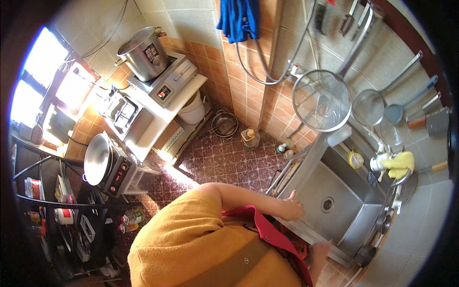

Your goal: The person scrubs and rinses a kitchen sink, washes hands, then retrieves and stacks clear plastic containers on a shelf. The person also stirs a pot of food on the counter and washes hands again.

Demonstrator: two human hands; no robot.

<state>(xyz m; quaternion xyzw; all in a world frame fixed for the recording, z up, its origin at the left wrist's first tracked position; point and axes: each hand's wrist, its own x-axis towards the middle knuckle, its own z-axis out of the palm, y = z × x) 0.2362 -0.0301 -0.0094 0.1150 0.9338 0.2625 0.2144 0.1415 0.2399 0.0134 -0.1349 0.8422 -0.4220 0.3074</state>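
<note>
My left hand (293, 208) is over the front rim of a stainless steel sink (306, 235). Its thumb stands apart from the fingers and nothing shows in it. Whether it touches the rim, I cannot tell. Lower down, my right hand (320, 249) is a blur near the sink's front corner; its fingers are unclear. A drain (327, 205) shows in the basin floor. Between my arms hangs a red apron or cloth edge (267, 229), against my mustard knit top (179, 233).
Yellow rubber gloves (401, 165) hang by the tap. Strainers (321, 100), a ladle (394, 113) and a cleaver (437, 122) line the wall. A stockpot (143, 53) stands on an induction cooker (175, 82); a wok (97, 159) sits left. A pan (225, 124) and a jug (250, 139) are on the floor.
</note>
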